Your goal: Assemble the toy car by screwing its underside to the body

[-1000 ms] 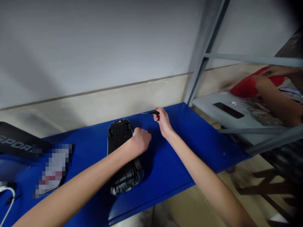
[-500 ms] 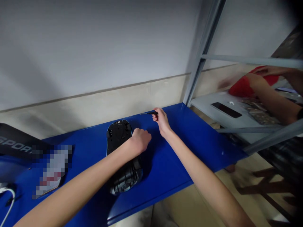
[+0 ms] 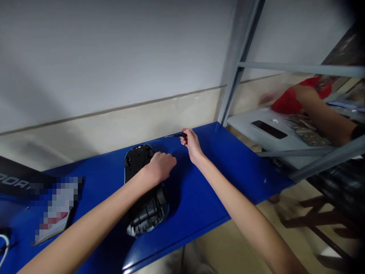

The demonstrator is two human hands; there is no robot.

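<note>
"Head view, nearest entry first: what is lying closest?"

"Toy car (image 3: 146,211), one, serving as landmark: lying wheels up on the blue table (image 3: 199,198), showing its black underside, with a forearm crossing above its middle."

"Hands, please."

"Left hand (image 3: 161,166), one: appearing at the toy car's right flank, its back facing the camera, its fingers curling out of sight. Whether it is gripping the car, pinching something small or only hovering, I am not able to tell."

"And the other?"

"Right hand (image 3: 192,145), one: hanging beyond the toy car and to its right, well apart from it, fingers and thumb closing round a thin dark tool (image 3: 179,135). The slim shaft is pointing leftward, clear of the car."

"Which step is in hand?"

"Judging by the pose, work on the car's underside, with the tool being held off it."

"What is the next move calling for?"

"Putting the tool to use here would, I am judging, be calling for bringing its tip over the underside and standing the shaft upright, the left hand steadying the shell against sliding."

"Remaining stock?"

"Flat item (image 3: 58,213), partly blurred, lying left of the toy car; black case (image 3: 15,177), pale-lettered, sitting farther left. Well to the toy car's right, past a metal frame (image 3: 229,99): phone (image 3: 268,129), lying on another table (image 3: 245,121); co-worker's arm (image 3: 319,110), reaching toward a red item (image 3: 286,101)."
</note>
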